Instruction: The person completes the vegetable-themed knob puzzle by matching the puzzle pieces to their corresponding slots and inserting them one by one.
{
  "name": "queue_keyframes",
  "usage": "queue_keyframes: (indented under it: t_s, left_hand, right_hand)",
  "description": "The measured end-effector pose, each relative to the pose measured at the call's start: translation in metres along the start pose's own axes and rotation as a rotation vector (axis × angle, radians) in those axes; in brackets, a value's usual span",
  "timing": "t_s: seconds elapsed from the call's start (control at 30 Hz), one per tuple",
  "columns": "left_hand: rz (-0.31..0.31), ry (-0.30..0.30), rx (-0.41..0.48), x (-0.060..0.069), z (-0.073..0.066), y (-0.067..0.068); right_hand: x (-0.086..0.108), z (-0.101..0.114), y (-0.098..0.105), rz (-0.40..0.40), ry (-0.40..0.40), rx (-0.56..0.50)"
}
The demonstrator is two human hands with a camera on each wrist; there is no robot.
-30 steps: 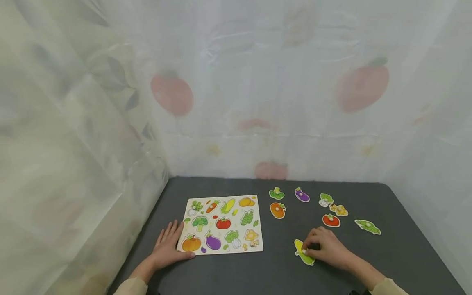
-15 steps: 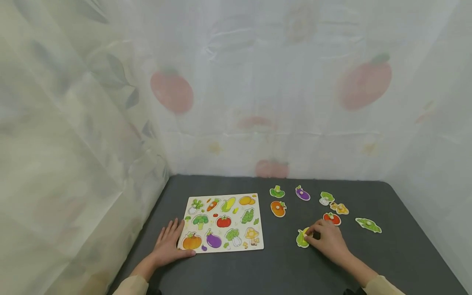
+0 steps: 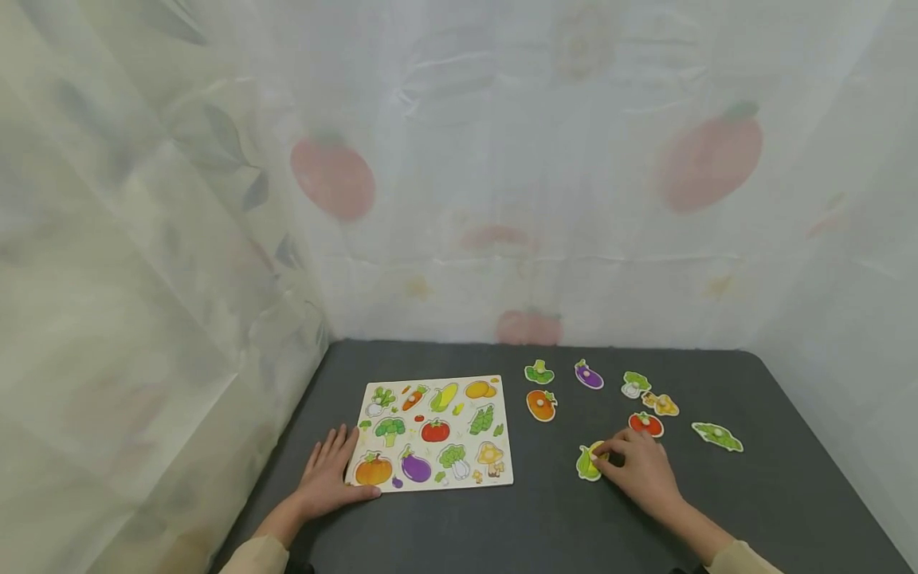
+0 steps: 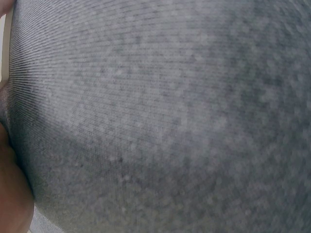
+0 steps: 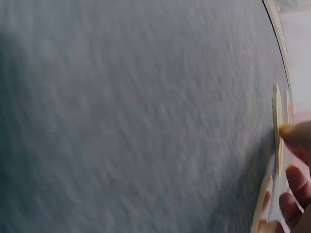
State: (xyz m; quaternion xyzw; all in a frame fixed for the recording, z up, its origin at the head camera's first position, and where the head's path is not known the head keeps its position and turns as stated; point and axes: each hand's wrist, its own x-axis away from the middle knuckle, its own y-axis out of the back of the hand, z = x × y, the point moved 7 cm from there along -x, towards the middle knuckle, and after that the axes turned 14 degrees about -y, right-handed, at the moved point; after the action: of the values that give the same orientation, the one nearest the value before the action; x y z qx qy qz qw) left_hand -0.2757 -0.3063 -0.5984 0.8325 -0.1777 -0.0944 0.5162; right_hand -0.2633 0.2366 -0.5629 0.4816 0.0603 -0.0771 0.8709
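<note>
A person's right hand [image 3: 638,472] pinches the corn piece [image 3: 586,464] between thumb and fingers, right of the puzzle board [image 3: 396,406] on a dark table [image 3: 531,526]. Whether the piece touches the table is unclear. The left hand [image 3: 326,474], fingers spread, rests at the board's left edge. Just beyond the right hand lies the tomato piece [image 3: 641,422]; the pea piece [image 3: 717,437] lies farther right.

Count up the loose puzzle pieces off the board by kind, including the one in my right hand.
Corn, in your right hand: 1
Tomato: 1
Pumpkin: 1
Broccoli: 1
Eggplant: 1
White-stemmed leafy green: 1
Mushroom: 1
Pea pod: 1
Total: 8
</note>
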Motion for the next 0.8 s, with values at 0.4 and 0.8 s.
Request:
queue_keyframes:
  t_s: [0.4, 0.8]
  left_hand:
    - [0.002, 0.002, -0.006, 0.0002, -0.0003, 0.0]
    - [0.005, 0.003, 0.005, -0.0003, -0.0007, 0.0]
  right_hand:
    - [0.005, -0.0046, -0.0052, 0.016, -0.114, -0.011]
    - [0.0037, -0.0046, -0.0065, 0.008, -0.118, -0.011]
